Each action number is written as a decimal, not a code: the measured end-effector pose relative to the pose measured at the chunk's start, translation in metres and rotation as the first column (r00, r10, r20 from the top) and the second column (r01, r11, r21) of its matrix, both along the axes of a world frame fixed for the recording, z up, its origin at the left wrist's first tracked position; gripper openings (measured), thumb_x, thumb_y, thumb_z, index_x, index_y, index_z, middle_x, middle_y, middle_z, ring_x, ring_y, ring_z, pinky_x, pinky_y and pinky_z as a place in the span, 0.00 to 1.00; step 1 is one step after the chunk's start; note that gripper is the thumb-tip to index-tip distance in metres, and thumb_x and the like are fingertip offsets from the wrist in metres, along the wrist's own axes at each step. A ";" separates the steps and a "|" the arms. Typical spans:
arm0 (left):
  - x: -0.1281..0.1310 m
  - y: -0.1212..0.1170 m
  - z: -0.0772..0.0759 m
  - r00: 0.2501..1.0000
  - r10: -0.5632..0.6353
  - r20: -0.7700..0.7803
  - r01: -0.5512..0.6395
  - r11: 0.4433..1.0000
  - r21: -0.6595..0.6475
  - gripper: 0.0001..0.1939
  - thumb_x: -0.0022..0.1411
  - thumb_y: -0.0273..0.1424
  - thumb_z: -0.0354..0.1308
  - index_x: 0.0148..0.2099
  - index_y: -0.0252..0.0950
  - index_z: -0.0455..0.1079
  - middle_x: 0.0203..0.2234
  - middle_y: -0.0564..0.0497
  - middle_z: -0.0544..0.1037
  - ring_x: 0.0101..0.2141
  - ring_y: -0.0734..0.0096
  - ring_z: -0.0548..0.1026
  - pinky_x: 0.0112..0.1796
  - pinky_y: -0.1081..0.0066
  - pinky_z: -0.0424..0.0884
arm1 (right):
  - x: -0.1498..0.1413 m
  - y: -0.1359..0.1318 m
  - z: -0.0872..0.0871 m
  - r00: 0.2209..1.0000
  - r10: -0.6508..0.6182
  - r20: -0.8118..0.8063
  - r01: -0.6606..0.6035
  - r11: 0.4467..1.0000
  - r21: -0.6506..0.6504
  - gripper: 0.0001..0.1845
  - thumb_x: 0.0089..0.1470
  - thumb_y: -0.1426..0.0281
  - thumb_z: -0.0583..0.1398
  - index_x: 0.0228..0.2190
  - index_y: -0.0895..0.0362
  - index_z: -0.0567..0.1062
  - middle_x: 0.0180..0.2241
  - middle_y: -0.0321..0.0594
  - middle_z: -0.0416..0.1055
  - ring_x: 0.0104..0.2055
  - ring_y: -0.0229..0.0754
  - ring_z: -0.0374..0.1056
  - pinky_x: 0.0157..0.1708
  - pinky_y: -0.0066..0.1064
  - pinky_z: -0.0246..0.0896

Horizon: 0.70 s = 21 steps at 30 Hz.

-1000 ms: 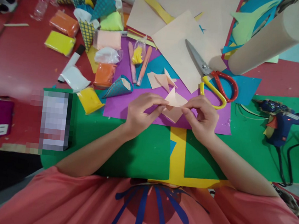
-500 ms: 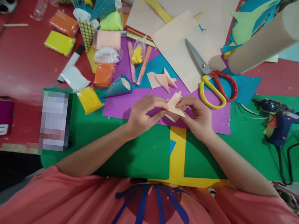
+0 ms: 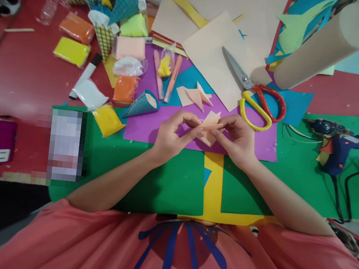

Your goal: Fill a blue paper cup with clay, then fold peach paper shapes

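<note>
Between my two hands is a small folded piece of peach paper (image 3: 210, 126). My left hand (image 3: 177, 135) pinches its left end between thumb and fingers. At the other end, my right hand (image 3: 238, 137) has thumb and fingertips closed on it. Under and around the held piece, more peach paper shows; whether it is part of the same piece I cannot tell. Just beyond lie cut peach paper pieces (image 3: 195, 97) on a purple sheet (image 3: 142, 126). A pair of scissors (image 3: 245, 80) with one red and one yellow handle rests on paper past my right hand.
A blue glue gun (image 3: 338, 151) with a black cord lies at right. Far right stands a thick peach roll (image 3: 323, 49). Left are wrapped clay packs (image 3: 108, 120), a marker (image 3: 86, 75), paper cones (image 3: 125, 4) and a blurred phone-like object (image 3: 64, 144). Green sheets (image 3: 161, 184) cover the near table.
The peach paper has tilted between my fingers, so its upper part now shows edge-on as a narrow strip. Both hands have shifted only slightly. Everything else stays put.
</note>
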<state>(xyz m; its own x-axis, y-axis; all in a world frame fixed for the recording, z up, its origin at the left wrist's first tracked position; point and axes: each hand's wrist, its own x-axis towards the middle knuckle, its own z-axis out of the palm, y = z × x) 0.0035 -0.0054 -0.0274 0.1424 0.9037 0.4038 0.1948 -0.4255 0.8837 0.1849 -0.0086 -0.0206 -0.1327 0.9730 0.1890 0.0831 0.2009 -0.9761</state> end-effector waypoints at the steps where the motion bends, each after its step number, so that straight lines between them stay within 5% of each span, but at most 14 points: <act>1: 0.000 0.000 0.000 1.000 -0.006 0.005 0.006 1.000 -0.010 0.06 0.61 0.33 0.63 0.38 0.38 0.70 0.29 0.55 0.77 0.31 0.79 0.77 0.34 0.79 0.73 | -0.001 0.000 0.000 1.000 -0.007 -0.021 0.007 1.000 -0.013 0.13 0.51 0.61 0.66 0.31 0.53 0.68 0.28 0.31 0.67 0.28 0.32 0.65 0.27 0.27 0.64; 8: 0.001 0.000 0.003 0.999 -0.026 0.021 0.029 0.989 -0.148 0.12 0.60 0.39 0.62 0.38 0.37 0.67 0.29 0.54 0.76 0.31 0.78 0.76 0.33 0.77 0.73 | -0.004 0.001 0.004 0.991 0.061 -0.121 -0.082 0.980 -0.179 0.20 0.50 0.55 0.66 0.38 0.51 0.65 0.25 0.28 0.67 0.22 0.32 0.67 0.22 0.27 0.65; 14: 0.001 0.000 0.010 0.997 -0.077 0.021 0.080 0.959 -0.272 0.13 0.60 0.40 0.61 0.40 0.37 0.67 0.29 0.53 0.76 0.30 0.77 0.76 0.32 0.77 0.72 | -0.002 0.002 0.008 0.985 0.103 -0.135 -0.136 0.957 -0.257 0.17 0.54 0.54 0.63 0.27 0.53 0.67 0.18 0.29 0.68 0.19 0.33 0.67 0.21 0.29 0.67; 21: 0.000 0.002 0.016 0.977 -0.212 -0.025 0.186 0.900 -0.394 0.20 0.64 0.46 0.54 0.27 0.36 0.67 0.17 0.55 0.72 0.19 0.79 0.69 0.21 0.78 0.64 | -0.001 0.003 0.005 0.986 0.074 -0.148 -0.110 0.961 -0.254 0.16 0.52 0.56 0.64 0.27 0.54 0.69 0.19 0.30 0.68 0.19 0.34 0.68 0.21 0.29 0.65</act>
